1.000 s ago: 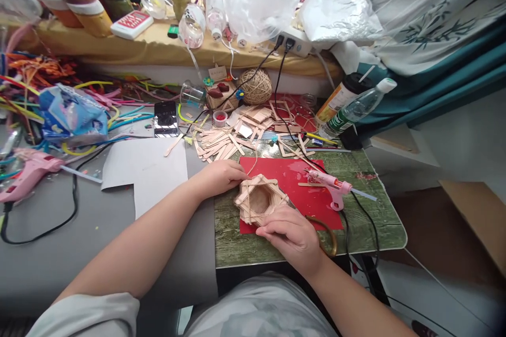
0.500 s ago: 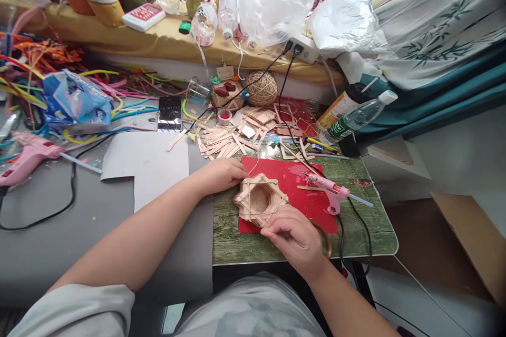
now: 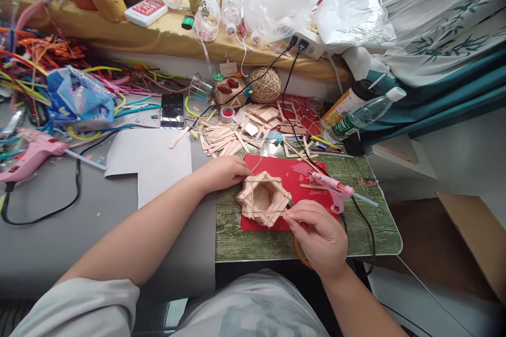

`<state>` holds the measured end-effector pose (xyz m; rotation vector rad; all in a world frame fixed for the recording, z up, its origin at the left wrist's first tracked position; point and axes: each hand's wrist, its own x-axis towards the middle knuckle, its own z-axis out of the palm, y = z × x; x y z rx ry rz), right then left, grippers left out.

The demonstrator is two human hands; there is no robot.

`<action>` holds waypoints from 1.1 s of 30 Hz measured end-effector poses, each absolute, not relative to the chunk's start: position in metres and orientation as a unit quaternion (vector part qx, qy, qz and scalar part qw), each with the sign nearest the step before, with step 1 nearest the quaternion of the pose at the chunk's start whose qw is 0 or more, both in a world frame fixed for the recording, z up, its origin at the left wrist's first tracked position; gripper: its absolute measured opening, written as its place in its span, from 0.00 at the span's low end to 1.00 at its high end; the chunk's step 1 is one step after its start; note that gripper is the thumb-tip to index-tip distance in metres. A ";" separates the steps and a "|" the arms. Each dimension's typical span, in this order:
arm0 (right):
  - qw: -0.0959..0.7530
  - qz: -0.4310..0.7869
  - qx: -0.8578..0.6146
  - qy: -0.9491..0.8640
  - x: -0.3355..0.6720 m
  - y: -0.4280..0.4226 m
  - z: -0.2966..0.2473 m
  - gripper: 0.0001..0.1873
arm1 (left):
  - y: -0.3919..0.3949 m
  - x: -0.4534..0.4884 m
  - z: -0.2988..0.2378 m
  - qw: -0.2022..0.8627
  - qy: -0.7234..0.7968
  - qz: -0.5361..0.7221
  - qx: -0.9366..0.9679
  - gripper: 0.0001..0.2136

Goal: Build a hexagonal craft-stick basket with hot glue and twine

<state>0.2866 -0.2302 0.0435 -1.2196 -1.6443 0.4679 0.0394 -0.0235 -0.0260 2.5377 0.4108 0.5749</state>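
Observation:
A six-pointed, hollow stack of wooden craft sticks (image 3: 253,210) sits on a red sheet (image 3: 302,174), its opening facing up. Thin twine (image 3: 269,213) runs across its top sticks toward my right hand. At the far left corner of the stack, my left hand (image 3: 227,172) is closed on its edge, fingertips partly hidden. My right hand (image 3: 318,234) pinches the twine just off the near right side. Under that hand an orange-brown loop (image 3: 302,255) shows in part; I cannot make out what it belongs to.
A pink glue gun (image 3: 336,189) lies to the right, its cord trailing off the table edge. Loose craft sticks (image 3: 225,139) are heaped behind. Another glue gun (image 3: 35,155) is at the left. A bottle (image 3: 367,116) and a twine ball (image 3: 264,85) stand at the back.
My right hand has moved right and slightly away from the stack, drawing the twine across its near side. My left hand stays at the far left edge. The view has shifted slightly.

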 end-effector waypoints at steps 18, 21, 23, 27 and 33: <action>0.116 0.211 -0.534 -0.811 0.287 -0.187 0.057 0.70 | -0.024 0.040 -0.024 0.253 0.151 0.216 0.931 0.12; 0.127 0.205 -0.523 -0.818 0.284 -0.182 0.049 0.69 | -0.024 0.040 -0.025 0.254 0.144 0.228 0.929 0.12; 0.136 0.198 -0.518 -0.821 0.283 -0.179 0.046 0.70 | -0.024 0.040 -0.026 0.257 0.143 0.233 0.927 0.12; 0.129 0.196 -0.520 -0.821 0.282 -0.177 0.044 0.69 | -0.024 0.040 -0.026 0.256 0.148 0.226 0.928 0.12; 0.198 0.187 -0.522 -0.808 0.291 -0.186 0.040 0.64 | -0.024 0.038 -0.019 0.265 0.161 0.249 0.918 0.12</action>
